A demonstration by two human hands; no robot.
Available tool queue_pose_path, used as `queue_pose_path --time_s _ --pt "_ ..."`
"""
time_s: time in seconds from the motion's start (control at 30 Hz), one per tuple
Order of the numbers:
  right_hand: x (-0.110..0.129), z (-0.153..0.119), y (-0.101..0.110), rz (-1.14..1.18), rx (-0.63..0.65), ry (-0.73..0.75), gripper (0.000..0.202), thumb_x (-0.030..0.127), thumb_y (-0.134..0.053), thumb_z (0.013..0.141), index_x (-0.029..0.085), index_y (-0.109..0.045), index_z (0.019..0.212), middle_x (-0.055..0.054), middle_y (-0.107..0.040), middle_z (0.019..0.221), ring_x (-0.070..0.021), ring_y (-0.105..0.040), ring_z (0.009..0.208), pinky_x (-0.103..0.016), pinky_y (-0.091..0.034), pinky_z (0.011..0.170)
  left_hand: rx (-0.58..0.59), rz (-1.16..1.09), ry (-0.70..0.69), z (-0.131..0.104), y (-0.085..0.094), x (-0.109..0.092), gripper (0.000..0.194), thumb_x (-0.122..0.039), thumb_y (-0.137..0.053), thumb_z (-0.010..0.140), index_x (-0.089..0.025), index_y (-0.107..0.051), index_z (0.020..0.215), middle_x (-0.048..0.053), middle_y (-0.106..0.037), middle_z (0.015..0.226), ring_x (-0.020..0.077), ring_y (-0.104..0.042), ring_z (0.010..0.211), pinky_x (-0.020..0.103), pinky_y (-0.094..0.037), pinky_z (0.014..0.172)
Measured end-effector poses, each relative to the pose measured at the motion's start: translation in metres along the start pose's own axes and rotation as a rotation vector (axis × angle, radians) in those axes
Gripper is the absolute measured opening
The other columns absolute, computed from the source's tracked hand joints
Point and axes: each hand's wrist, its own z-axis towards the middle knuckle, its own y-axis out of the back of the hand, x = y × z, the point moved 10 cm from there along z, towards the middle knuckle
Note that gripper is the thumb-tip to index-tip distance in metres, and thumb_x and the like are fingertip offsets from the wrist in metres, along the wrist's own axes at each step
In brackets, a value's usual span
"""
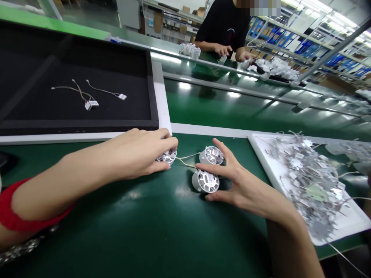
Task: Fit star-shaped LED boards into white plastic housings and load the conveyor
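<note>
My left hand [145, 150] is closed on a white round housing [168, 157] with a silvery toothed disc in its top; the fingers cover much of it. Thin pale wires run from there towards two similar cups on the green bench. Around the nearer cup-shaped housing [205, 181] my right hand [232, 173] is curled, thumb at its front edge and a finger across its back. The farther housing [211, 155] stands just behind, between two of my right fingers. A small labelled rectangular piece sits on the disc of each of these two.
A white tray [262, 154] heaped with toothed metal discs and wired pieces lies at the right. On the left, a black-lined tray [121, 112] holds a few wired modules [91, 104]. Across the bench, a person in a black shirt [223, 23] handles small white parts.
</note>
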Motion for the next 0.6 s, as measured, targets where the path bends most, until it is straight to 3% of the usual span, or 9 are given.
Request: queue_pose_path --time_s 0.13,0.2,0.3,0.43,0.6 --pt "-0.005 -0.005 0.005 0.010 -0.004 -0.002 0.073 0.033 -0.092 0.087 0.054 -0.064 0.151 0.006 -0.001 0.186 -0.0500 -0.007 0.167 -0.073 -0.034 0.126 -0.035 0.009 -0.069 -0.003 0.002 -0.002 0.022 -0.028 -0.082 0.093 -0.025 -0.070 0.110 0.005 -0.075 0.117 0.0236 -0.070 0.074 0.033 -0.041 0.058" --pt "-0.007 -0.008 0.008 0.022 -0.019 0.006 0.071 0.034 -0.091 0.088 0.054 -0.064 0.150 0.007 -0.001 0.186 -0.0499 -0.007 0.167 -0.074 -0.034 0.126 -0.131 0.056 -0.141 -0.004 0.008 -0.009 0.029 -0.034 -0.086 0.091 -0.022 -0.070 0.113 0.010 -0.074 0.123 0.0322 -0.073 0.099 0.038 -0.052 0.076" --pt "-0.009 -0.010 0.008 0.032 -0.019 0.024 0.071 0.034 -0.091 0.089 0.055 -0.063 0.150 0.007 -0.002 0.186 -0.0489 -0.010 0.167 -0.073 -0.032 0.127 -0.255 0.084 -0.259 -0.005 0.007 -0.024 0.034 -0.035 -0.083 0.095 -0.018 -0.069 0.121 0.014 -0.070 0.135 0.0372 -0.067 0.123 0.048 -0.053 0.103" --pt "-0.007 -0.010 0.003 0.019 0.030 0.024 0.073 0.031 -0.093 0.086 0.054 -0.065 0.149 0.005 -0.005 0.186 -0.0478 -0.017 0.166 -0.070 -0.031 0.128 -0.270 0.081 -0.322 0.000 -0.010 -0.037 0.011 -0.020 -0.063 0.105 -0.017 -0.071 0.111 0.008 -0.076 0.117 0.0290 -0.071 0.109 0.047 -0.050 0.109" --pt "-0.004 -0.014 0.001 0.035 0.085 0.021 0.077 0.030 -0.095 0.084 0.054 -0.064 0.150 0.007 0.002 0.186 -0.0475 -0.011 0.166 -0.067 -0.031 0.129 -0.253 0.062 -0.348 0.003 -0.018 -0.037 0.022 -0.017 -0.054 0.108 -0.021 -0.073 0.098 0.004 -0.076 0.099 0.0254 -0.070 0.097 0.041 -0.051 0.096"
